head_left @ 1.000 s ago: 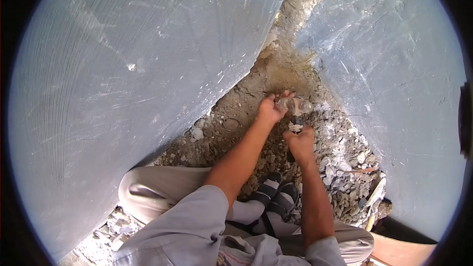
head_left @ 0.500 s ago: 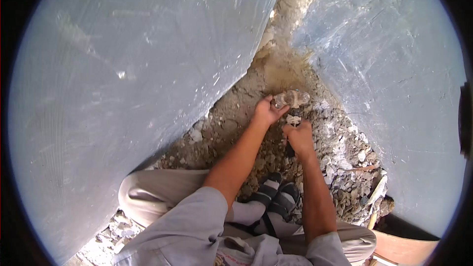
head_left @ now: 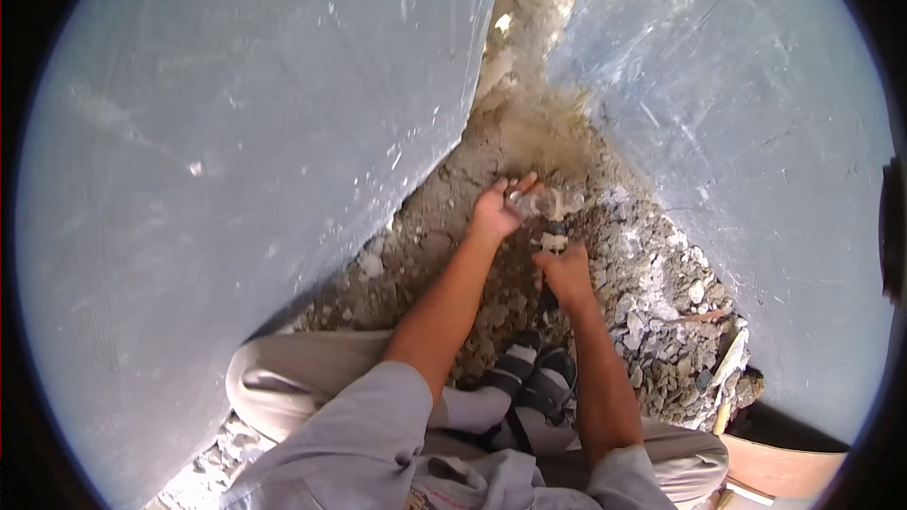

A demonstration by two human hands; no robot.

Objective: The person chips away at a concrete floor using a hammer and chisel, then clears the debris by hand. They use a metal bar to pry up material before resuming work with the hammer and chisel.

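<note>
My right hand (head_left: 565,274) is closed around the black handle of a hammer (head_left: 548,204). Its pale, shiny head lies above the fist, smeared by motion, and a whitish patch shows where the handle meets it. At the left end of the head is my left hand (head_left: 499,210), palm turned up and fingers stretched out. Whether those fingers touch the head cannot be made out. Below both hands is broken, stony soil (head_left: 505,307), and a dusty hollow (head_left: 534,137) lies just beyond them.
Large grey slanted surfaces rise on the left (head_left: 265,132) and right (head_left: 746,132), meeting near a narrow earthen gap. Rubble (head_left: 671,359) is heaped at the right. A brownish curved container (head_left: 784,467) stands at lower right. My sandalled feet (head_left: 529,382) are close below the hands.
My left hand has shifted slightly left and its fingers have spread from the hammer head. The hammer and my right hand have moved a little left and down.
</note>
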